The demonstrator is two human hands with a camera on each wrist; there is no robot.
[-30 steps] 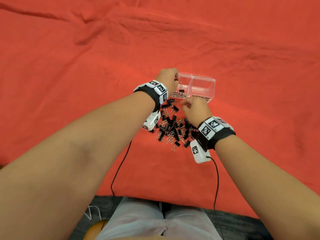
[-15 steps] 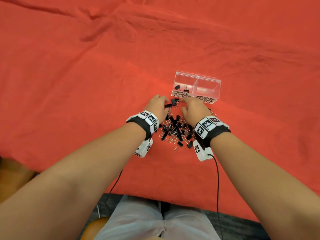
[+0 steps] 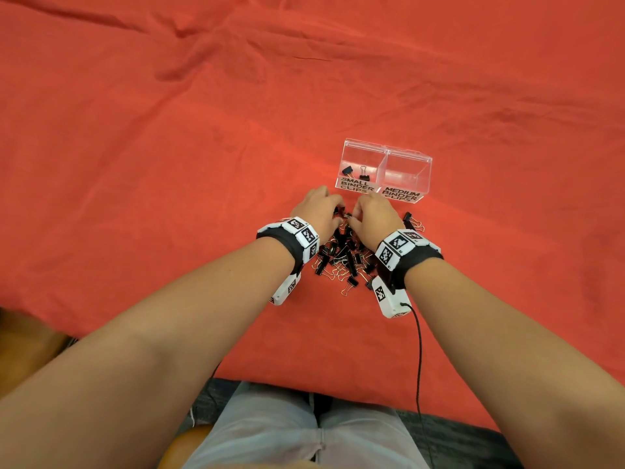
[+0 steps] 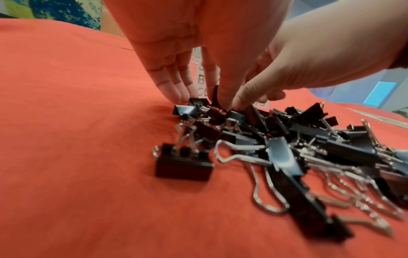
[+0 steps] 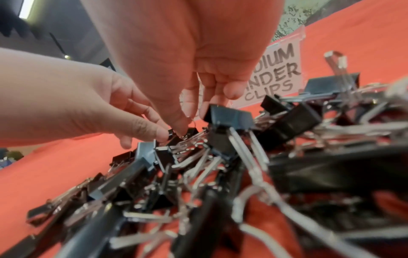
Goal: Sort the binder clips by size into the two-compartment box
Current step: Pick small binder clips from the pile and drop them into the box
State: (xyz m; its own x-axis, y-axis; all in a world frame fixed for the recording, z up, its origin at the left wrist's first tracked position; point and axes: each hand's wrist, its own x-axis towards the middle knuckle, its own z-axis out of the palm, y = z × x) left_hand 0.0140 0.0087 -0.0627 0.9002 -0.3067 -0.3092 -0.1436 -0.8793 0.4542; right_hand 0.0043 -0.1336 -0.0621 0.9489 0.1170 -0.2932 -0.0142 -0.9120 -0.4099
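Observation:
A heap of black binder clips [image 3: 341,258] lies on the red cloth, just in front of the clear two-compartment box [image 3: 387,150]. Its left half, labelled SMALL, holds two small clips [image 3: 355,171]. Nothing lies in the MEDIUM half [image 3: 406,177]. Both hands reach into the heap's far edge, fingertips almost meeting. My left hand [image 3: 334,207] [image 4: 198,95] [image 5: 159,130] pinches a small clip [image 5: 171,133]. Right beside it, my right hand [image 3: 355,211] [image 5: 192,120] [image 4: 240,101] pinches another small clip [image 5: 192,131] with thumb and forefinger. The hands hide the clips from the head view.
Wrinkled red cloth [image 3: 169,164] covers the whole table. A stray larger clip [image 3: 411,220] lies right of the heap. A black cable [image 3: 419,350] trails from the right wrist camera over the table's near edge [image 3: 287,380] to my lap.
My left hand has come back from the box's small compartment, which now holds a second clip, and dropped onto the heap beside the right hand. The right hand has stayed at the heap's far edge.

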